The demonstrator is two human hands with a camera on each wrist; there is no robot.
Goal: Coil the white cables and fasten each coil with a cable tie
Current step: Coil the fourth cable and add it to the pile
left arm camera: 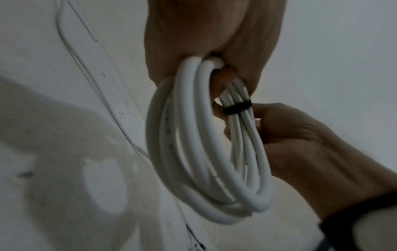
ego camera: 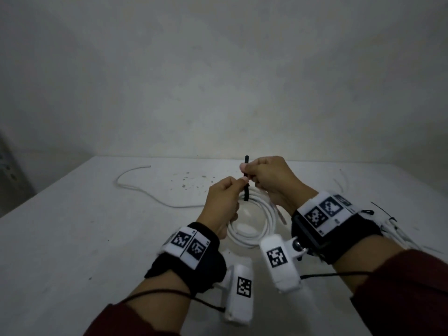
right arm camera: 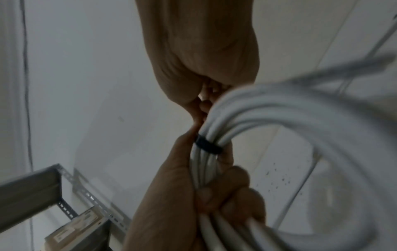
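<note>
Two hands are up above a white table (ego camera: 72, 226), close together. The left hand (ego camera: 221, 202) has its fingers curled round a white cable coil (ego camera: 252, 229), a bunch of round loops that hangs down under both hands. Its thumb and first finger also pinch a black cable tie (ego camera: 246, 180), low down on the strap. The right hand (ego camera: 269, 180) pinches the same tie higher up, and its other fingers are curled round the loops of the coil too. In the head view the tie stands almost straight up between the two hands, with one end poking out above the right hand and the other end sticking out below the left hand. In the left wrist view the tie (left arm camera: 238, 107) goes round the strands of the coil (left arm camera: 206, 152) like a black ring, just beside the fingers of both hands. The right wrist view shows the same black ring (right arm camera: 208, 146) round the strands (right arm camera: 257, 118), with the left hand (right arm camera: 193, 195) gripping the strands right below it. A loose white cable (ego camera: 145, 187) lies in a wavy line on the table, off to the left. More black ties and thin white strands (ego camera: 388, 221) lie on the table behind the right wrist. Small dark specks (ego camera: 191, 178) dot the table past the hands.
</note>
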